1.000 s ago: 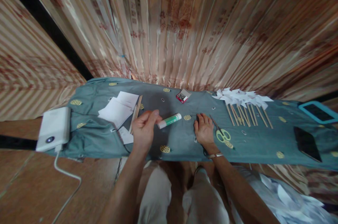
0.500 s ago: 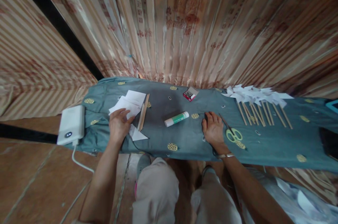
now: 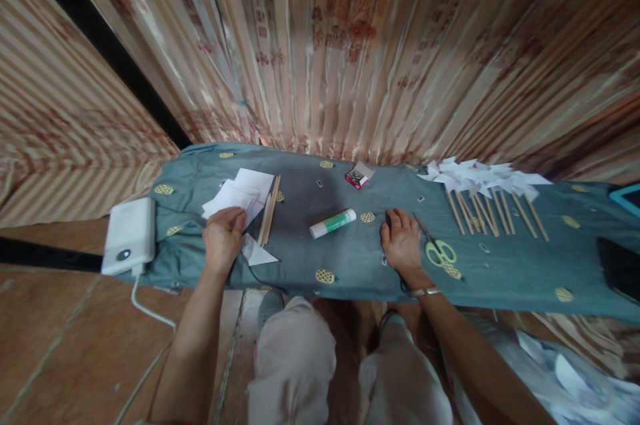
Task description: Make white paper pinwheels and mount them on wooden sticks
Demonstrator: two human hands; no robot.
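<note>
My left hand (image 3: 223, 238) rests on a stack of white paper sheets (image 3: 240, 190) at the left of a grey-green cloth (image 3: 345, 265); its fingers are curled onto the nearest sheet's edge. A few wooden sticks (image 3: 270, 208) lie just right of the stack, and a white paper triangle (image 3: 259, 254) lies by my wrist. My right hand (image 3: 400, 241) lies flat on the cloth, fingers stretched out, holding nothing. Green-handled scissors (image 3: 436, 250) lie right beside it. A green and white glue stick (image 3: 333, 223) lies between my hands.
A small red box (image 3: 357, 176) sits at the back. A row of white paper pinwheels on sticks (image 3: 487, 195) lies at the right. A white power bank (image 3: 129, 235) with a cable sits at the left end, a dark phone (image 3: 620, 268) at the right edge. Striped curtain behind.
My left hand has moved left from beside the glue stick to the paper stack and curled onto it. The right hand has stayed flat on the cloth. The view shifted slightly.
</note>
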